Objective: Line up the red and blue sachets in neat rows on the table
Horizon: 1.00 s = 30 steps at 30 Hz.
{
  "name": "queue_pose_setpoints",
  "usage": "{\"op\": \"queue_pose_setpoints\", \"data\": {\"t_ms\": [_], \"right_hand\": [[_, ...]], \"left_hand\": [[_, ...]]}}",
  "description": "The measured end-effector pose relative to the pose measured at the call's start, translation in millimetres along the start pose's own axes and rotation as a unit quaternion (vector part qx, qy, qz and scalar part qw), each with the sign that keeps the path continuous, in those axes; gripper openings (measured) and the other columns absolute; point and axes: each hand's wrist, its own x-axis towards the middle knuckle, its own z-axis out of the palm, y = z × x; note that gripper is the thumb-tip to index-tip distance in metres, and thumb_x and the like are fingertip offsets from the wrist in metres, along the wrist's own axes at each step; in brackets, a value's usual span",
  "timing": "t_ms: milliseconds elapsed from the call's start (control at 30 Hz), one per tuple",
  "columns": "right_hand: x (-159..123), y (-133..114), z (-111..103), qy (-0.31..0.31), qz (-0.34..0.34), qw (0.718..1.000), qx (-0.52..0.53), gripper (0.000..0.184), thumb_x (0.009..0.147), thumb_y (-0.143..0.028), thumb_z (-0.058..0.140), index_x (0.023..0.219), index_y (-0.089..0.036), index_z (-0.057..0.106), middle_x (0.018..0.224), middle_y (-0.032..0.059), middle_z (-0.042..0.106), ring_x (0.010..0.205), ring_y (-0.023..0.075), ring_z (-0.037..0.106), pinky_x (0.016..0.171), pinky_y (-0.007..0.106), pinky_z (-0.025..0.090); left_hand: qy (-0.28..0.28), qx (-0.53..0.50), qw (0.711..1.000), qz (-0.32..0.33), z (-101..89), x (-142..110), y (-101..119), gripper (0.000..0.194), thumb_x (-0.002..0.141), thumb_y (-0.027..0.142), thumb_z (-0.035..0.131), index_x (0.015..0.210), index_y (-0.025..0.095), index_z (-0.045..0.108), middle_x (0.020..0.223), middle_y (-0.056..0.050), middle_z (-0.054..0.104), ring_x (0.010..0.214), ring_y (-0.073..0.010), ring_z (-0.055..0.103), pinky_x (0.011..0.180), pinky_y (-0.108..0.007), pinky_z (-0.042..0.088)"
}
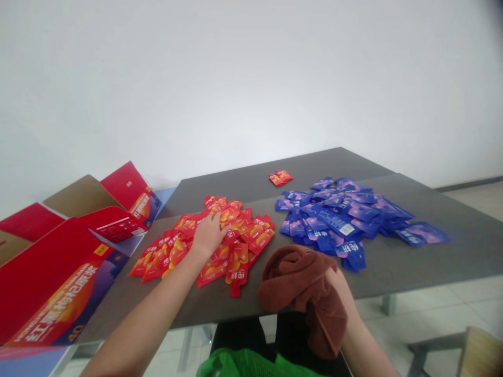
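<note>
My left hand (210, 235) lies with its fingers spread on a loose heap of red and orange sachets (239, 256), touching them without visibly gripping any. My right hand (338, 293) grips a crumpled reddish-brown towel (298, 293) at the near edge of the dark grey table (432, 267). The towel hangs over that edge and sits next to a spread of blue and purple sachets (338, 220). Farther back lies a small pair of red sachets (281, 178), apart from both heaps.
Open red printed cardboard boxes (58, 283) stand at the table's left side, with more red flaps (129, 191) behind. A green mesh bag (243, 364) shows below the near edge. A wooden-seated chair (479, 353) stands at lower right on the tiled floor.
</note>
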Motion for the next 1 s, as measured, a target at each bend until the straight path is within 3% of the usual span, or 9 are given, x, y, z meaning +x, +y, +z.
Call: {"op": "queue_pose_setpoints", "data": {"t_ms": [100,167,267,367,467,667,800,1000], "right_hand": [[4,-5,-3,0.010,0.084,0.994,0.074,0.037,0.075,-0.053,0.065,0.080,-0.018,0.072,0.078,0.0076,0.075,0.071,0.0260,0.069,0.067,0.037,0.057],[5,-9,-2,0.003,0.119,0.987,0.106,0.038,0.069,-0.051,0.071,0.083,-0.016,0.073,0.079,0.0077,0.076,0.078,0.0274,0.070,0.074,0.037,0.056],[8,-12,7,-0.016,0.079,0.994,0.072,0.032,0.073,-0.042,0.068,0.090,-0.016,0.075,0.089,0.0087,0.076,0.092,0.0283,0.069,0.086,0.039,0.053],[18,-13,26,-0.060,0.010,0.998,0.019,0.024,0.074,-0.031,0.061,0.089,-0.019,0.075,0.099,0.0070,0.076,0.099,0.0256,0.067,0.097,0.040,0.048],[34,-12,50,-0.111,-0.017,0.994,-0.002,0.024,0.072,-0.025,0.057,0.086,-0.020,0.075,0.097,0.0056,0.076,0.097,0.0229,0.068,0.098,0.038,0.047],[52,-7,79,-0.129,-0.022,0.991,0.000,0.025,0.073,-0.024,0.056,0.089,-0.018,0.074,0.097,0.0063,0.075,0.095,0.0218,0.068,0.095,0.037,0.048],[47,-8,74,-0.122,-0.019,0.992,-0.002,0.024,0.073,-0.025,0.057,0.088,-0.019,0.075,0.096,0.0053,0.076,0.095,0.0222,0.068,0.096,0.038,0.047],[26,-13,48,-0.090,-0.017,0.996,-0.002,0.026,0.076,-0.025,0.057,0.094,-0.019,0.075,0.104,0.0068,0.075,0.103,0.0239,0.066,0.100,0.040,0.046]], "left_hand": [[0.042,-0.014,0.999,0.022,-4.3,-10,9,0.060,0.092,0.046,0.053,0.136,0.005,0.048,0.138,-0.026,0.050,0.128,-0.0355,0.048,0.105,-0.049,0.038],[0.047,-0.041,0.994,0.087,-6.1,-24,18,0.061,0.093,0.049,0.050,0.140,0.010,0.045,0.144,-0.023,0.045,0.132,-0.0341,0.043,0.108,-0.050,0.035],[-0.004,-0.062,0.973,0.223,-0.7,-51,34,0.058,0.090,0.049,0.054,0.143,0.026,0.045,0.152,-0.012,0.039,0.137,-0.0346,0.035,0.111,-0.058,0.027],[-0.052,-0.054,0.956,0.283,14.2,-69,39,0.059,0.085,0.050,0.061,0.141,0.036,0.047,0.153,-0.006,0.039,0.139,-0.0392,0.029,0.109,-0.068,0.019],[-0.063,-0.048,0.957,0.280,29.2,-67,34,0.057,0.087,0.047,0.058,0.142,0.037,0.046,0.152,-0.006,0.040,0.140,-0.0400,0.026,0.108,-0.071,0.016],[-0.055,-0.039,0.965,0.254,41.9,-33,26,0.053,0.090,0.047,0.054,0.141,0.039,0.046,0.153,-0.004,0.039,0.139,-0.0391,0.026,0.109,-0.069,0.015],[-0.046,-0.026,0.973,0.225,44.7,-13,29,0.050,0.091,0.048,0.052,0.140,0.039,0.048,0.151,-0.006,0.042,0.138,-0.0377,0.031,0.109,-0.068,0.016],[-0.044,0.001,0.972,0.229,43.4,-3,33,0.054,0.089,0.055,0.052,0.138,0.035,0.051,0.152,-0.009,0.041,0.137,-0.0424,0.031,0.108,-0.071,0.014]]}}
